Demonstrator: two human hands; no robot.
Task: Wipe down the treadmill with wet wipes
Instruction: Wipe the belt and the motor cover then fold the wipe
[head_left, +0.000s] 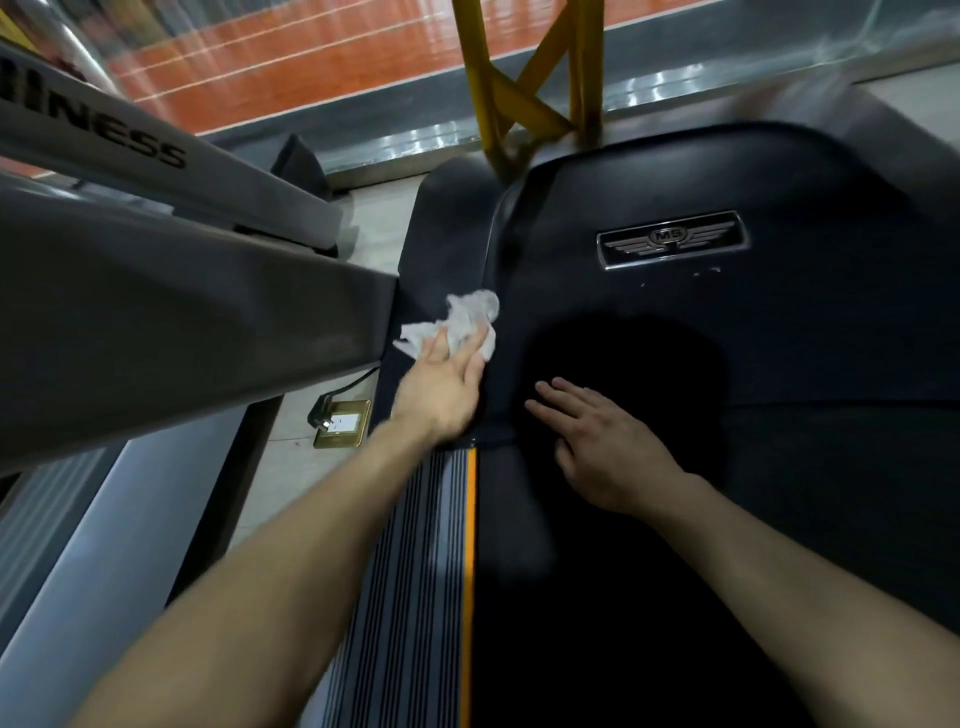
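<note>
With flat fingers the left hand (441, 387) presses the crumpled wipe (470, 317) at the left edge of the treadmill cover (675, 322), ungripped, so it may slip off; the right hand (605, 449) rests open, empty.

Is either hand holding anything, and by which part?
The left hand presses the near part of the crumpled wet wipe onto the treadmill's motor cover with straight fingers, not gripping. The right hand holds nothing.

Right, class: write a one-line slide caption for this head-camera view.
Left hand presses a crumpled wet wipe on the treadmill's motor cover; right hand open beside it.
</note>
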